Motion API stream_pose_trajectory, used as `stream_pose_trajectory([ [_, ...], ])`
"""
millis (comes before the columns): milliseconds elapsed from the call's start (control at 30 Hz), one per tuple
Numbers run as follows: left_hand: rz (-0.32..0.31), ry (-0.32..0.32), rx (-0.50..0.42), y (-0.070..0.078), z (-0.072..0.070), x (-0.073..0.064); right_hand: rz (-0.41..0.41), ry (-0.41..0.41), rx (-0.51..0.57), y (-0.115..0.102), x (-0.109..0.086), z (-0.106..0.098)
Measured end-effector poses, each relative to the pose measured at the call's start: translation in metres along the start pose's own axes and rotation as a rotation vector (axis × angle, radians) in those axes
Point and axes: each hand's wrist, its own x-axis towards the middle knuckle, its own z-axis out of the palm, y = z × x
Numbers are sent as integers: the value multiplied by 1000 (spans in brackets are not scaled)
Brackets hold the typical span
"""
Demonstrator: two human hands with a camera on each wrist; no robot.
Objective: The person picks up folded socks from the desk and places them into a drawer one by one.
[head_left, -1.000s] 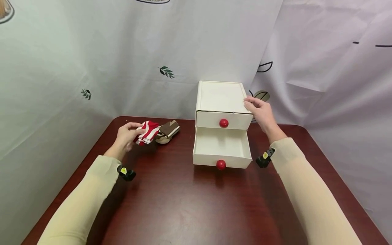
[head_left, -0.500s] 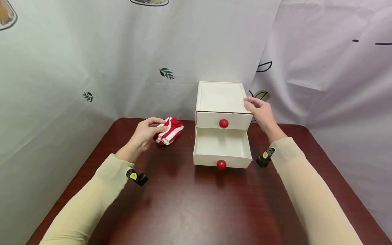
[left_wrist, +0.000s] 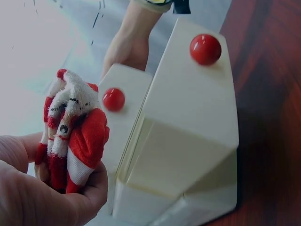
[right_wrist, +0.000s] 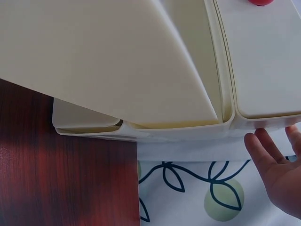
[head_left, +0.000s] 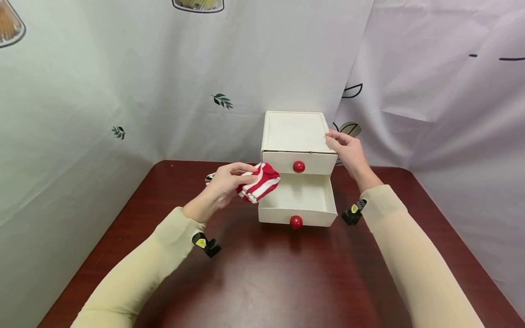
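Observation:
My left hand point(head_left: 229, 184) pinches a folded pair of red-and-white striped socks point(head_left: 262, 182) between thumb and fingers. The socks hang at the left side of the pulled-out lower drawer point(head_left: 297, 216), overlapping its left edge in the head view. In the left wrist view the socks point(left_wrist: 77, 136) show red and white fabric folded in layers. My right hand point(head_left: 348, 148) rests its fingertips on the top right edge of the white drawer cabinet point(head_left: 295, 130). In the right wrist view the fingers point(right_wrist: 256, 146) lie against the cabinet's side, held loosely.
The upper drawer point(head_left: 279, 160) is closed, with a red round knob point(head_left: 299, 166). Another red knob point(head_left: 296, 222) sits on the lower drawer's front. A small patterned bit of another folded sock point(head_left: 209, 178) shows behind my left hand. White printed curtains point(head_left: 184, 82) surround the dark red table point(head_left: 262, 278).
My left hand has carried the striped socks rightward, from beside the brown folded socks to the lower drawer. My right hand has stayed at the cabinet's edge.

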Motion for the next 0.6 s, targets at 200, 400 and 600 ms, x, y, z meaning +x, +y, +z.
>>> stream_pose_trajectory([
  [200,-11,-47,-7,-7,22,5,2,1,-6,0,-2,3],
  [400,24,-52,73,-13,40,12,-12,2,7,-1,-3,8],
  [600,33,-62,201,-12,55,18,-22,4,15,-5,-1,10],
])
